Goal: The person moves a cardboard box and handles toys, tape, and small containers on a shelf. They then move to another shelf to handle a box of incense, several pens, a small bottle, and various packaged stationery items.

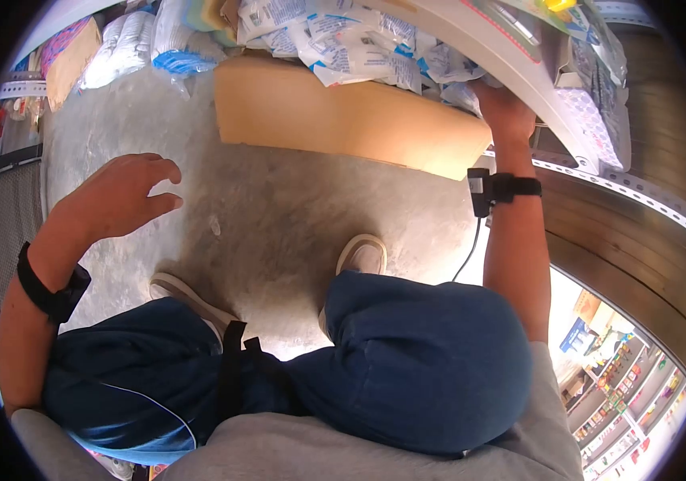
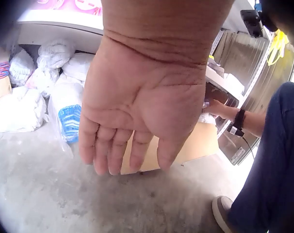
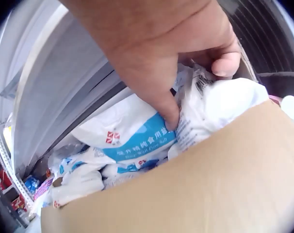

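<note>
A cardboard box [image 1: 343,112] full of white and blue salt packets [image 1: 359,48] stands on the floor beneath a shelf. The right hand [image 1: 509,116] reaches into its right end. In the right wrist view, the right hand [image 3: 156,53] pinches a white packet [image 3: 190,107] between thumb and fingers, beside a packet with a blue band [image 3: 137,131]; the box's wall [image 3: 186,184] is in front. The left hand [image 1: 114,196] hangs over the floor with relaxed fingers, holding nothing; its palm and fingers [image 2: 137,102] show in the left wrist view.
Bundles in clear plastic [image 1: 182,40] lie left of the box. A grey shelf edge [image 1: 511,88] passes over the box and right arm. A mesh rack [image 1: 10,208] stands at left, and a perforated metal rail [image 1: 631,192] runs at right. Concrete floor [image 1: 263,208] lies between the feet and box.
</note>
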